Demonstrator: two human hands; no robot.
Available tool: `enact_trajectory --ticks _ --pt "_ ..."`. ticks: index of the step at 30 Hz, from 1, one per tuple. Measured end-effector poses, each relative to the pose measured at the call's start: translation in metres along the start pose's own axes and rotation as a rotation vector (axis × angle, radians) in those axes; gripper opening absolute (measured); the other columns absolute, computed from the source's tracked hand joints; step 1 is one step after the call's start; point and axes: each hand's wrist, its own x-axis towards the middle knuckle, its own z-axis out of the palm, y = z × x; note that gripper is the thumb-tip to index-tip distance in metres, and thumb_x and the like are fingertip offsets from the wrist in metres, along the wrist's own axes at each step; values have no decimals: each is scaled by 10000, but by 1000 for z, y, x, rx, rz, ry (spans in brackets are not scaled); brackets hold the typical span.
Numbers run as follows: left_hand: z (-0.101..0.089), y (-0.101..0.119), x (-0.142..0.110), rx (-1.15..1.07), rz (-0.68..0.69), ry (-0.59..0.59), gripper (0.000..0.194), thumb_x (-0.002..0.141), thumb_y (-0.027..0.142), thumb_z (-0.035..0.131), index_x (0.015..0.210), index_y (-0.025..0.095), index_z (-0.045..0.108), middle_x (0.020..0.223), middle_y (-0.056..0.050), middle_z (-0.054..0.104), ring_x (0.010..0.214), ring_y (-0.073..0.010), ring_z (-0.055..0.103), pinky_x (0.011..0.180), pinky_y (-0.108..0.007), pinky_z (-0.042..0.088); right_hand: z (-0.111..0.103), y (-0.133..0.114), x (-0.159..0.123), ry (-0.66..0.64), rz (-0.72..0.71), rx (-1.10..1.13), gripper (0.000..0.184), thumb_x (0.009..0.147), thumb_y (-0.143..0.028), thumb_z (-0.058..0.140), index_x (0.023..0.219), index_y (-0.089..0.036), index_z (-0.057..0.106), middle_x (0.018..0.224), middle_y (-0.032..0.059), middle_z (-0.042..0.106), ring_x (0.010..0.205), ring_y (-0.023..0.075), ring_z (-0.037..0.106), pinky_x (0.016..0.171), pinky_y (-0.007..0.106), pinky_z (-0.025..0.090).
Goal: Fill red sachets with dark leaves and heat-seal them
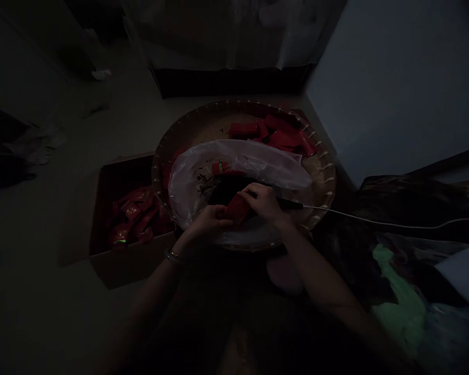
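Note:
Both hands meet over a round woven bamboo tray in dim light. My left hand grips the lower left edge of a small red packet. My right hand pinches the same packet at its upper right. Under them lies a dark heap, perhaps loose tea leaves, on a clear plastic bag spread over the tray. Another red packet rests on the plastic behind the heap. To the right of my right hand is a black handle with a white cord; its other end is hidden.
Several red packets are piled at the tray's far right. A cardboard box of red packets stands to the left. The white cord runs off right. Clothes or bags, one a green cloth, lie at the right, beside a pale wall.

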Motion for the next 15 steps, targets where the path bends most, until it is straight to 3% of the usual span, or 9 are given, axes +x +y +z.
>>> enact_trajectory --ticks 3,6,9,11,12,15 --pt "-3 -2 0 -5 27 10 335 592 271 772 879 125 682 755 -2 701 718 -172 644 603 -217 447 8 3 4 61 -13 70 331 864 -451 559 699 -185 664 728 39 662 715 173 601 709 284 446" --pt "-9 -8 2 -101 43 31 361 568 286 801 871 127 685 765 -14 706 690 -168 644 610 -233 463 8 13 6 9 73 239 451 894 -540 461 789 -167 691 732 31 670 711 164 609 668 259 446" --pt "-17 -12 5 -320 177 252 379 534 319 832 835 153 674 708 1 690 607 -138 623 584 -233 475 8 29 11 -130 219 334 532 955 -525 295 1029 -162 676 791 44 697 741 163 639 663 251 470" --pt "-23 -11 5 -572 359 478 387 586 403 806 884 207 655 735 19 693 596 -115 624 581 -220 484 12 41 19 -187 252 234 468 961 -469 320 1068 -168 661 865 62 712 794 181 655 705 276 488" --pt "-25 -9 4 -685 426 523 418 609 435 792 948 245 639 816 21 710 633 -112 643 606 -221 499 15 46 25 -201 227 143 410 958 -429 357 1039 -175 669 922 68 715 856 195 657 761 297 490" --pt "-26 -3 2 -792 459 469 551 611 444 801 1095 299 580 985 1 718 676 -111 672 618 -218 515 28 60 50 -213 101 -125 293 944 -280 416 1085 -171 648 1090 95 689 1023 233 625 916 354 448"
